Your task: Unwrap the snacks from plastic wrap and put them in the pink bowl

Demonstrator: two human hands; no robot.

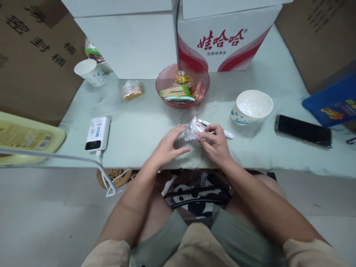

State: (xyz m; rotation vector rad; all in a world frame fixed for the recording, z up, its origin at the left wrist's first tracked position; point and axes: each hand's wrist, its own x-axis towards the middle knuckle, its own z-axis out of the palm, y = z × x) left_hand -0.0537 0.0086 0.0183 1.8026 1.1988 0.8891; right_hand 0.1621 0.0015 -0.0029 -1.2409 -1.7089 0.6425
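Near the table's front edge, my right hand [217, 145] pinches a small clear plastic wrapper [192, 130] with a bit of red print on it. What is inside the wrapper is too small to make out. On the wrapper's left side, my left hand [171, 144] has its thumb and fingers apart, with the fingertips beside the crinkled plastic. A white-handled knife [228, 134] lies on the cloth behind my right hand, partly hidden by the fingers. Beyond the hands stands a pink glass bowl [180, 105] with several packaged snacks in it.
Paper cups stand at right [239, 114] and far left [96, 76]. A wrapped yellow snack [132, 90] lies left of the bowl. A white power bank [98, 133] with a cable sits at left, a black phone [303, 130] at right. White cartons [222, 52] line the back.
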